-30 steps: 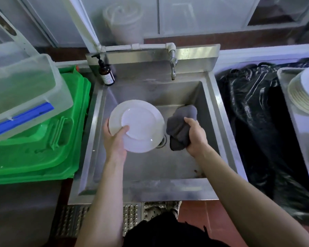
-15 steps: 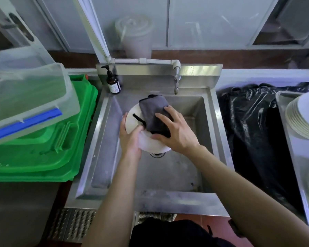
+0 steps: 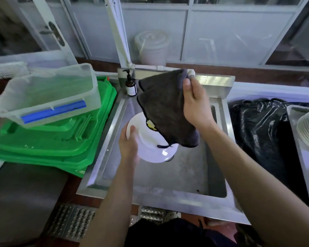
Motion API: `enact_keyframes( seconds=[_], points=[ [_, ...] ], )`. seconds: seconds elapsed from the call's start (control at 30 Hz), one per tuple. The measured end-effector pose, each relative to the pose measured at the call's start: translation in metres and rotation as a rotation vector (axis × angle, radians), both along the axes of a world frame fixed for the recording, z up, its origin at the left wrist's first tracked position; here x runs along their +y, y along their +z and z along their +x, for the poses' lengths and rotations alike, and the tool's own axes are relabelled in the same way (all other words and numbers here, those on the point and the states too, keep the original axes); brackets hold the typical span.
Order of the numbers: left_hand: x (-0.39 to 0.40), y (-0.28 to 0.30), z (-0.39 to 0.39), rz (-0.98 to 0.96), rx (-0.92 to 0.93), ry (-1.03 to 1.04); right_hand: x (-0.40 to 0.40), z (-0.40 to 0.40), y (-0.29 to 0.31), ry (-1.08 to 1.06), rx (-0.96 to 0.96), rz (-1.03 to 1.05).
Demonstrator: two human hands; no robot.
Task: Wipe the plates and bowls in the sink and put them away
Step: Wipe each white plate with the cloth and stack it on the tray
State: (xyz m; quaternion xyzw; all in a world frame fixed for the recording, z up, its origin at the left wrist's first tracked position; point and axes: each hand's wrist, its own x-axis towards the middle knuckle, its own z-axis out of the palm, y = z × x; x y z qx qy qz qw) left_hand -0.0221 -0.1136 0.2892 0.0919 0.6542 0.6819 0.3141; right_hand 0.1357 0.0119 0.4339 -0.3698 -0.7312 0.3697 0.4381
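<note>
Half second ago our right hand (image 3: 194, 102) pressed cloth (image 3: 165, 111) flat on plate (image 3: 148, 145). Now cloth lifted, hangs open by sink (image 3: 219, 107) back edge; we think we spread it to wipe more. Right hand raised, thumb and fingers pinching cloth top. Left hand (image 3: 129, 145) low over sink middle, fingers curled on plate's left rim.

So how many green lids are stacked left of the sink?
3 at least: the top green lid under the clear tub, a second edge below it, a third at the bottom. More may be hidden.
</note>
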Motion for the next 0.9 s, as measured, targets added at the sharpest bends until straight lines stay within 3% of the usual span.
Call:
enact_keyframes(
  seconds=[0.1, 0.2, 0.3, 0.37, 0.43, 0.63, 0.7, 0.8, 0.83, 0.9],
  points=[
    [-0.013, 0.012, -0.001, 0.048, -0.072, -0.013, 0.009, -0.019, 0.019, -0.021, -0.058, -0.097],
    [-0.024, 0.021, 0.000, 0.103, -0.068, -0.055, 0.015, -0.042, -0.008, -0.039, -0.347, -0.058],
    [-0.035, 0.025, 0.000, 0.176, -0.104, -0.086, -0.013, -0.045, -0.060, -0.028, -0.557, 0.196],
    [-0.041, 0.030, -0.003, 0.167, -0.070, -0.059, -0.037, -0.043, -0.084, 0.173, -0.620, 0.425],
    [-0.044, 0.030, -0.006, 0.136, -0.034, -0.057, -0.051, -0.042, -0.101, 0.316, -0.731, 0.495],
    [-0.051, 0.038, -0.005, 0.113, 0.109, -0.106, -0.044, -0.059, -0.097, 0.411, -0.616, 0.631],
    [-0.052, 0.043, -0.007, 0.131, 0.119, -0.079, -0.028, -0.060, -0.095, 0.326, -0.574, 0.515],
    [-0.056, 0.049, -0.017, 0.144, 0.125, -0.063, -0.016, -0.061, -0.093, 0.140, -0.511, 0.086],
    [-0.056, 0.049, -0.021, 0.148, 0.151, -0.081, -0.021, -0.065, -0.092, 0.119, -0.512, 0.036],
    [-0.056, 0.054, -0.021, 0.149, 0.209, -0.113, -0.040, -0.076, -0.086, 0.110, -0.558, 0.234]
  ],
)
